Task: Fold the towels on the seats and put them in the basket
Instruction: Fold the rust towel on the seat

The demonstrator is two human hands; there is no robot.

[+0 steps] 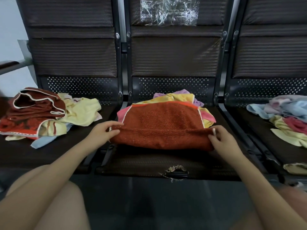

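A rust-red towel (162,123) with white edging lies spread on the middle seat (149,163), its near edge folded over. My left hand (102,131) pinches the left corner of that fold. My right hand (221,139) pinches the right corner. Under the red towel sits a small heap of yellow, pink and purple towels (181,97). No basket is in view.
On the left seat lies a crumpled pile of red, yellow and blue towels (43,113). The right seat holds a heap of blue, pink and yellow towels (289,117). Dark seat backs rise behind, one with clear plastic (168,10). The middle seat's front edge is torn (176,170).
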